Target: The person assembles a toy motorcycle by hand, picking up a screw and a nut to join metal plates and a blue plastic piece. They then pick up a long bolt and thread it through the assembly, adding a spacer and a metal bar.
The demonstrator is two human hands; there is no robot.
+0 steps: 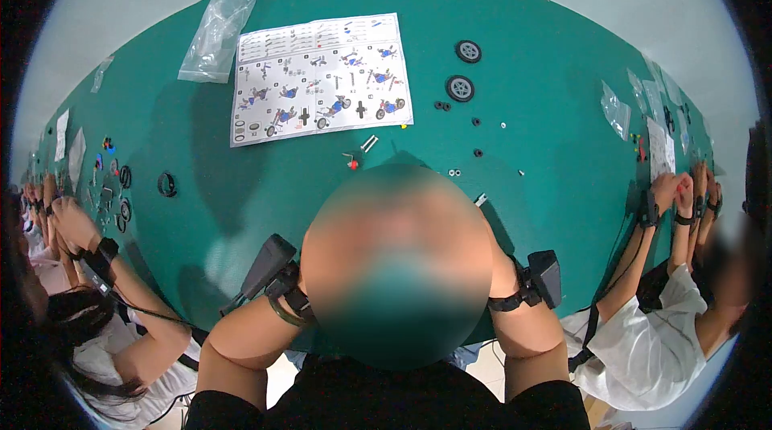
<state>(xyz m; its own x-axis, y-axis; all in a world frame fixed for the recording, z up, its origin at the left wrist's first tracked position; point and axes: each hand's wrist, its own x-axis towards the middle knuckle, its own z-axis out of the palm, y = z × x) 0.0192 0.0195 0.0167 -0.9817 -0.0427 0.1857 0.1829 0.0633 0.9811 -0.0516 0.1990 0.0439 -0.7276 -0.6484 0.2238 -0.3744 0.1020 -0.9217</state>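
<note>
My left hand (342, 229) and my right hand (454, 225) come together in front of me, under a round blur that hides the fingers and anything in them. Just beyond them lie two silver screws (369, 144) and a small red-tipped part (352, 162). Two small nuts (455, 173) sit past the blur's upper right edge. Beside my right hand, a small pale piece (481, 200) shows at the blur's edge. A printed assembly sheet (322, 80) with pictures of a motorbike model lies flat farther out.
Two black wheels (460, 88) and several small black rings (442, 106) lie right of the sheet. A clear plastic bag (217, 36) touches its left side. A black ring-shaped part (166, 184) lies left. Other people's hands work at left (76, 225) and right (666, 190).
</note>
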